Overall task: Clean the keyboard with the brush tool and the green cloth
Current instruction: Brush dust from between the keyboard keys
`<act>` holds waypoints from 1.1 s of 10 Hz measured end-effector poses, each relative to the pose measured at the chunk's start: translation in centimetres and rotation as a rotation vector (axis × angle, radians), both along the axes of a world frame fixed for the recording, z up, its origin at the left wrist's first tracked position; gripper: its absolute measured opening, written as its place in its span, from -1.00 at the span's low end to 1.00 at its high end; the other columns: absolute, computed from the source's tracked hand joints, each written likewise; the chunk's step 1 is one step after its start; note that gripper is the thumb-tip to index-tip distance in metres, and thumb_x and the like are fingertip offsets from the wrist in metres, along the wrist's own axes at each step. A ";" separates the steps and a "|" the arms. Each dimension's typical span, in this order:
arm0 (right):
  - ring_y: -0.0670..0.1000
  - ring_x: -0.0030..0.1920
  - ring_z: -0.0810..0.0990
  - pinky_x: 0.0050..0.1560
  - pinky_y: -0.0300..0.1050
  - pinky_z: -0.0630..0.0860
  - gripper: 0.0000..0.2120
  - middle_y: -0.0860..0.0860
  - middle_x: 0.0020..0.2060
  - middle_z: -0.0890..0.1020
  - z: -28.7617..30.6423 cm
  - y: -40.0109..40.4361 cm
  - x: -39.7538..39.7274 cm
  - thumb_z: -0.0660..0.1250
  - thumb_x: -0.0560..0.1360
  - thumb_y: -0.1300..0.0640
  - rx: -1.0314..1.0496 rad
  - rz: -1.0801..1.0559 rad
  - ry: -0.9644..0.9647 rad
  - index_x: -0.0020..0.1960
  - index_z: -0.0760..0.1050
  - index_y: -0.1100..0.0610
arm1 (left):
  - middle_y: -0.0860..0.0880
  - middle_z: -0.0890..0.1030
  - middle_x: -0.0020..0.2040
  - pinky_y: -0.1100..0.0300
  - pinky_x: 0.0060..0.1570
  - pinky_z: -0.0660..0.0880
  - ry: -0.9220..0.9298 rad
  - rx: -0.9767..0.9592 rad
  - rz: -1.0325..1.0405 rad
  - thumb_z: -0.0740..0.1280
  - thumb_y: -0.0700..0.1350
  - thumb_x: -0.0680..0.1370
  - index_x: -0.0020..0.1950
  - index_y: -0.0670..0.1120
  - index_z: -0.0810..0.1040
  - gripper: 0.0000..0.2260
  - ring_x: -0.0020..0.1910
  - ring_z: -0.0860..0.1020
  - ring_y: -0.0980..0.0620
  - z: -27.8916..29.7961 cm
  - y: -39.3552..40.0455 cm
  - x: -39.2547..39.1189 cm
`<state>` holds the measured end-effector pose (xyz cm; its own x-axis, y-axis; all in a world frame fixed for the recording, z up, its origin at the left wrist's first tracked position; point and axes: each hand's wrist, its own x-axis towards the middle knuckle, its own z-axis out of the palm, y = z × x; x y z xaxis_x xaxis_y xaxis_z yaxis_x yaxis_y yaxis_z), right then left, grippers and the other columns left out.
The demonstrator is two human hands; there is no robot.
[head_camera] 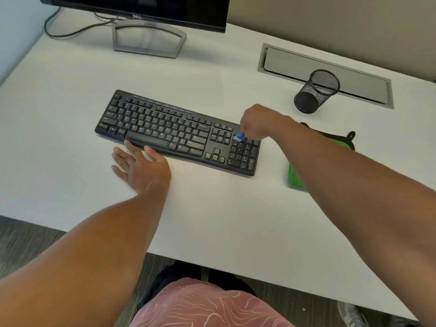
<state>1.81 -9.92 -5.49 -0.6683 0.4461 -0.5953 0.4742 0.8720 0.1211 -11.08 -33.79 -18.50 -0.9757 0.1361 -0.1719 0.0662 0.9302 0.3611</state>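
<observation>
while flat left hand (138, 166) steadies black keyboard (177, 132), right hand (256, 122) grips blue brush tool (239, 137) on numpad.

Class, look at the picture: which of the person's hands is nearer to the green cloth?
Right. The right hand holds the brush over the keyboard's number pad, just left of the cloth; the left hand rests by the spacebar, far left.

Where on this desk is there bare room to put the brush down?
Bare desk lies between the keyboard and the near edge, right of the left hand. More lies between keyboard and monitor stand. Crowded: right of the keyboard, where the right hand holds the brush near the green cloth and mesh cup.
</observation>
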 end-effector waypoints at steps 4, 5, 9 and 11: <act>0.11 -0.19 0.49 -0.20 -0.08 0.46 -0.80 0.04 -0.31 0.51 0.4 -1.0 -0.7 0.20 0.49 0.25 -0.090 -0.086 0.015 -0.29 0.49 0.20 | -0.14 -0.06 0.66 -0.08 0.58 -0.22 0.011 -0.006 0.005 -0.14 0.12 0.68 0.67 -0.05 -0.09 -0.43 0.64 -0.15 -0.07 -0.1 0.0 -0.1; 0.07 -0.26 0.40 -0.20 -0.05 0.45 -0.70 0.02 -0.40 0.39 -0.4 -1.5 0.0 0.19 0.52 0.27 -0.029 -0.014 -0.033 -0.39 0.34 0.18 | -0.14 -0.06 0.66 -0.08 0.58 -0.22 0.013 -0.004 0.002 -0.14 0.12 0.68 0.67 -0.05 -0.08 -0.43 0.64 -0.14 -0.07 0.0 0.1 0.0; 0.04 -0.33 0.36 -0.14 -0.02 0.48 -0.67 0.03 -0.41 0.36 0.1 -1.5 0.0 0.20 0.53 0.22 0.036 0.061 -0.043 -0.40 0.29 0.16 | -0.14 -0.06 0.66 -0.09 0.58 -0.21 0.013 -0.011 0.003 -0.15 0.13 0.68 0.67 -0.04 -0.08 -0.43 0.64 -0.14 -0.07 -0.3 0.0 -0.1; 0.10 -0.15 0.48 -0.23 -0.13 0.44 -0.77 0.02 -0.31 0.42 0.3 -1.3 1.2 0.28 0.49 0.25 0.063 0.009 -0.210 -0.33 0.36 0.15 | -0.14 -0.05 0.66 -0.09 0.58 -0.21 0.017 -0.007 0.005 -0.14 0.13 0.68 0.67 -0.04 -0.07 -0.43 0.64 -0.14 -0.07 -0.3 0.0 -0.1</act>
<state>2.99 -11.20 -5.24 -0.5367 0.4814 -0.6930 0.4253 0.8637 0.2706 -11.18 -33.77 -18.79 -0.9790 0.1304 -0.1567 0.0678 0.9330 0.3533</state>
